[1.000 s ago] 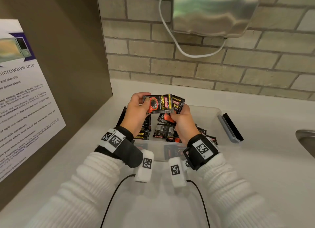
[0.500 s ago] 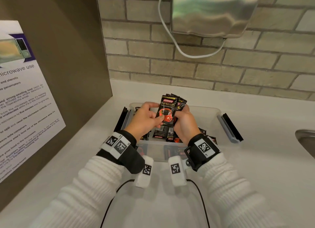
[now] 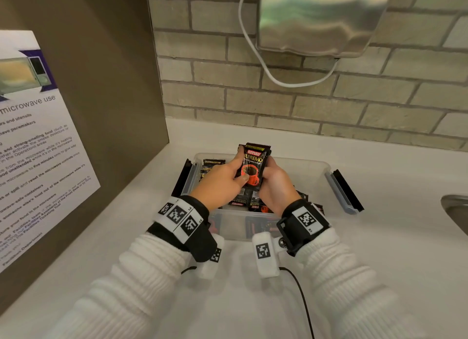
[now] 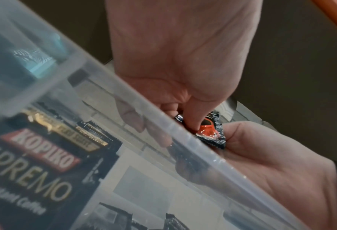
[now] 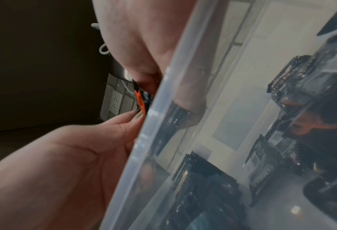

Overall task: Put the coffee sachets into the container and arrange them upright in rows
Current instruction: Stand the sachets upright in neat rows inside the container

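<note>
At centre frame, just above the near wall of the clear container [image 3: 314, 176], the left hand [image 3: 220, 184] and right hand [image 3: 277, 186] both grip a small stack of coffee sachets [image 3: 253, 161], held upright with thumbs on its face. Behind them, loose sachets [image 3: 240, 200] lie flat inside; more sachets [image 3: 211, 165] stand at the far-left corner.

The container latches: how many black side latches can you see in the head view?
2. One latch hangs open on the left end of the clear container, the other latch on its right end. Both hands hide part of the near rim.
</note>
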Tool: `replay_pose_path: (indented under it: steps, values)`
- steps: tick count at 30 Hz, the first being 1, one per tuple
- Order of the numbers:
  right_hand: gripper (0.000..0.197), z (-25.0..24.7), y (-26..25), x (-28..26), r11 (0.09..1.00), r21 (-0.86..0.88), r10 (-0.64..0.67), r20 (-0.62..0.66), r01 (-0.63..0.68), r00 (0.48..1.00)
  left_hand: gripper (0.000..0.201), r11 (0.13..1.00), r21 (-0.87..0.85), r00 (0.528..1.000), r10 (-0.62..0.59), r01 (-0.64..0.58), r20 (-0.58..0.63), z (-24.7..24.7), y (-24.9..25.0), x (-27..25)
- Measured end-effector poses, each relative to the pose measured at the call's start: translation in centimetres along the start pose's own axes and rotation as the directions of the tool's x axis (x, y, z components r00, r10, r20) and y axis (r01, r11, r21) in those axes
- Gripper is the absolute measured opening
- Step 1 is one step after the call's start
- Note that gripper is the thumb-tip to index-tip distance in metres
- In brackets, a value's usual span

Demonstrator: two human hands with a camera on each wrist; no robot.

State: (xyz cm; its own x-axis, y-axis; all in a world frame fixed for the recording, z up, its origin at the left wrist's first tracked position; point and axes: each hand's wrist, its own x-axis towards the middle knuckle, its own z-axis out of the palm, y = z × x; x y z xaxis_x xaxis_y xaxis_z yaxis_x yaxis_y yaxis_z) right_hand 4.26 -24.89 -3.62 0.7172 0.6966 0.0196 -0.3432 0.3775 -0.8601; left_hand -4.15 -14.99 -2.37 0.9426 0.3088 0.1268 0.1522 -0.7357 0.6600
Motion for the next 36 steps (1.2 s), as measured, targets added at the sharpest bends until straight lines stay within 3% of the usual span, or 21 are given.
replay_pose_path:
  steps: [3,4,6,8,11,13,14,16,18,20,21,23,24,26,30,33,36]
  values:
    - [0.038,0.0,-0.3,-0.1,0.994,0.106,-0.001,0.019,-0.001,1.000,0.067,1.000,0.025,1.000,0.000,0.000,-0.016,0.0,0.2,0.4]
    - [0.044,0.0,-0.4,-0.3,0.993,0.115,0.028,0.022,-0.030,0.999,0.067,0.999,0.038,1.000,-0.003,0.004,-0.022,0.1,0.1,0.5]
    - [0.053,-0.1,-0.2,-0.3,0.998,0.042,0.053,0.024,-0.054,0.998,0.067,0.997,0.071,1.000,-0.006,0.008,-0.030,0.2,0.1,0.6]
    - [0.040,-0.2,0.1,-0.2,0.996,-0.090,0.010,0.015,-0.009,1.000,0.067,0.998,0.064,0.999,0.010,-0.008,-0.034,0.3,0.0,0.4]
    - [0.039,-0.5,0.5,0.0,0.992,-0.116,-0.051,-0.030,0.048,0.998,0.062,0.993,-0.118,0.993,-0.035,0.022,-0.112,0.0,0.3,0.1]
    - [0.037,-0.5,0.4,0.0,0.993,-0.102,-0.055,0.020,0.056,0.998,0.065,0.974,-0.219,0.967,-0.107,0.055,-0.232,-0.4,0.4,0.3]
    - [0.036,-0.3,0.4,-0.1,0.992,-0.109,-0.051,0.053,0.057,0.997,0.068,0.959,-0.274,0.962,-0.139,0.071,-0.236,-0.6,0.6,0.3]
    - [0.038,0.3,0.5,-0.5,0.992,-0.110,-0.045,0.115,0.058,0.992,0.059,0.878,-0.464,0.980,-0.178,0.119,-0.085,-0.9,1.2,0.2]
    - [0.042,0.8,0.8,-0.6,0.995,-0.092,-0.014,0.126,0.026,0.992,0.034,0.672,-0.712,0.978,-0.163,0.204,0.126,-1.1,1.5,0.1]
    - [0.040,1.6,0.9,0.1,0.982,-0.185,-0.019,0.049,0.027,0.999,0.028,0.526,-0.813,0.968,-0.129,0.250,0.215,-1.3,1.8,0.0]
    - [0.036,2.0,0.7,0.5,0.943,-0.333,-0.040,-0.044,0.023,0.998,0.028,0.505,-0.827,0.968,-0.107,0.248,0.225,-1.2,1.8,-0.1]
    - [0.022,2.2,0.5,1.4,0.767,-0.642,-0.177,-0.242,-0.021,0.954,0.029,0.483,-0.845,0.971,-0.066,0.231,0.228,-0.9,1.7,0.0]
    - [0.023,2.1,0.4,1.2,0.658,-0.753,-0.260,-0.218,0.008,0.941,0.030,0.472,-0.851,0.972,-0.061,0.230,0.229,-0.8,1.6,0.0]
    - [0.044,1.3,0.2,0.5,0.470,-0.867,-0.323,0.002,0.162,0.946,0.041,0.452,-0.857,0.968,-0.090,0.249,0.235,-1.0,1.6,0.0]
    - [0.083,0.4,-1.4,-1.5,0.325,-0.851,-0.222,0.356,0.413,0.908,0.064,0.432,-0.842,0.944,-0.216,0.322,0.250,-1.6,0.8,0.5]
    - [0.120,0.6,-1.9,-1.3,0.115,-0.899,-0.085,0.415,0.422,0.906,0.068,0.504,-0.799,0.945,-0.172,0.328,0.279,-1.3,0.9,0.4]
    - [0.110,0.9,-1.5,-1.0,0.104,-0.895,-0.184,0.412,0.434,0.893,0.058,0.549,-0.783,0.956,-0.151,0.294,0.253,-0.7,1.8,0.1]
